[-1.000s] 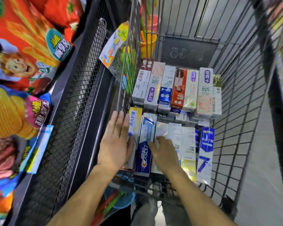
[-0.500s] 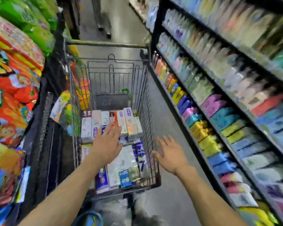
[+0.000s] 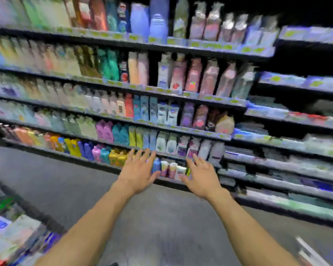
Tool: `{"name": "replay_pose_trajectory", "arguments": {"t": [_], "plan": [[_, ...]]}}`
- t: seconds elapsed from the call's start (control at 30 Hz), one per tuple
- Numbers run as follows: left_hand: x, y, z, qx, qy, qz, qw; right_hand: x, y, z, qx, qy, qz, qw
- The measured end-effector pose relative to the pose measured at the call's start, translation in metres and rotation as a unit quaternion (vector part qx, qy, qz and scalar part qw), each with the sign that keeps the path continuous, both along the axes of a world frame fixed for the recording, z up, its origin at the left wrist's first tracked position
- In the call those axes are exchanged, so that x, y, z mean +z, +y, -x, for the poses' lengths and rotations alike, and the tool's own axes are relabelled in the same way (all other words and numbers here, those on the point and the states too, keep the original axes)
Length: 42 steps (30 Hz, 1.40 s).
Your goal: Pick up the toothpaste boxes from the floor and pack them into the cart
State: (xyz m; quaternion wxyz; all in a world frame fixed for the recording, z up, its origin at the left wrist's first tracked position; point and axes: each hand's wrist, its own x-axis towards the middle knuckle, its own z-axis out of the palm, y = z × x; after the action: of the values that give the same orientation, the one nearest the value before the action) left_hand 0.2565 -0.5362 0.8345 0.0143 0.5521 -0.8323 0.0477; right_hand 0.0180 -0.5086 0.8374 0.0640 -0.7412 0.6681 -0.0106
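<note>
Both hands, left hand point(image 3: 137, 170) and right hand point(image 3: 202, 176), are held empty with fingers spread, while packed toothpaste boxes point(image 3: 12, 233) lie at eight o'clock, nearer the left.

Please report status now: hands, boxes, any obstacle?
Left hand and right hand open, empty. Toothpaste boxes in cart, lower left. No floor boxes visible; no obstacle seen.
</note>
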Motion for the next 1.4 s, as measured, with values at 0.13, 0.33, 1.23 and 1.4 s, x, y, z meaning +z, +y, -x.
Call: {"name": "replay_pose_trajectory", "arguments": {"t": [0.13,0.33,1.23,1.4], "plan": [[-0.001,-0.001,0.154,-0.127,-0.037,-0.005,0.991,-0.010,0.059,0.145,-0.140,-0.005,0.006,0.990],[-0.010,0.044,0.376,-0.287,-0.060,-0.030,0.956,-0.031,0.198,0.337,-0.351,-0.006,-0.011,0.936],[-0.407,0.319,0.841,-0.707,-0.198,-0.134,0.665,-0.368,0.539,0.538,-0.800,-0.085,-0.049,0.592],[-0.606,0.329,0.855,-0.686,-0.199,-0.150,0.684,-0.574,0.539,0.546,-0.808,-0.127,-0.063,0.573]]}}
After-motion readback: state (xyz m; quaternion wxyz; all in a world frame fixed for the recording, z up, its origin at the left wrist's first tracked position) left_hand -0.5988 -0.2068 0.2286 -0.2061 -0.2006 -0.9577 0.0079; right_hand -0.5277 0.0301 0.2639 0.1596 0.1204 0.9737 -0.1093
